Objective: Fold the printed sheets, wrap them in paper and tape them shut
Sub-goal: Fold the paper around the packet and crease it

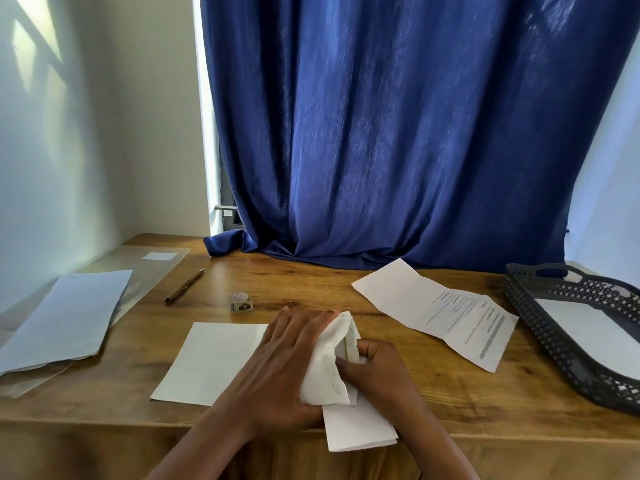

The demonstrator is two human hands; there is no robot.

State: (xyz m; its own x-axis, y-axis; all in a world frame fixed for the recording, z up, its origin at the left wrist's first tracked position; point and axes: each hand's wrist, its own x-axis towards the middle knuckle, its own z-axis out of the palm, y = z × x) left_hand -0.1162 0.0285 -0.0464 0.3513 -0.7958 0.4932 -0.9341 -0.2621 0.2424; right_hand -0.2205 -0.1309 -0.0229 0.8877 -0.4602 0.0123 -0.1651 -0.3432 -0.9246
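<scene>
A folded bundle of white sheets lies at the table's front edge, its near end sticking out past the edge. White wrapping paper is bunched over its far end. My left hand lies flat with straight fingers, pressing on the wrapping paper and on the white sheet to the left. My right hand has its fingers curled round the bundle's right side. A creased printed sheet lies open to the right. A small tape dispenser sits just beyond my hands.
A stack of blank paper lies at the left on a clear plastic sleeve. A pen lies beside it. A dark perforated tray holding paper stands at the right. A blue curtain hangs behind the wooden table.
</scene>
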